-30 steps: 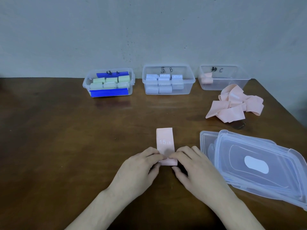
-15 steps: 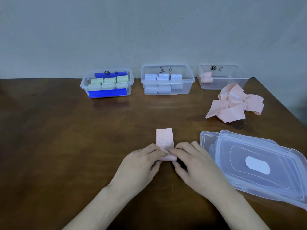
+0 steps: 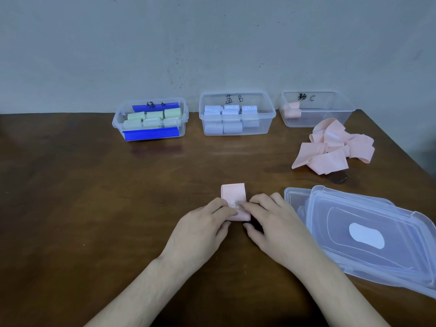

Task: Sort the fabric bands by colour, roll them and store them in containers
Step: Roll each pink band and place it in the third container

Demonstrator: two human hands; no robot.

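So, quick update on the pink band [image 3: 233, 197]: it's noticeably shorter than a second ago. The flat tail sticking out beyond our fingers has shrunk, and the printed "15" that was sitting clear of them is now half tucked under our fingertips. The roll has crept forward along the worktop [image 3: 94, 208], so this one looks roughly two thirds rolled, we'd say.

Our left hand [image 3: 203, 227] and right hand [image 3: 271, 223] are both curled over the rolled part, fingers pinching it from either side, thumbs tucked in at the near edge. Neither is loose; both are gripping the band.

Well beyond our fingers, along the wall, sit the three tubs. The green tub [image 3: 151, 119] off to the far left holds green rolls plus two blue strips, the blue tub [image 3: 237, 113] straight ahead holds pale blue rolls, and the pink tub [image 3: 316, 109] far right has just one pink roll [image 3: 292, 110] in its left end. Between that tub and our right hand there's a loose heap of pink bands [image 3: 335, 149] not yet rolled. Just right of the right hand is a stack of clear lids [image 3: 368, 232].

Our guess: green and blue are done, pink has barely started. A few more turns and this roll goes into the pink tub, keeping it pinched so it doesn't spring open.
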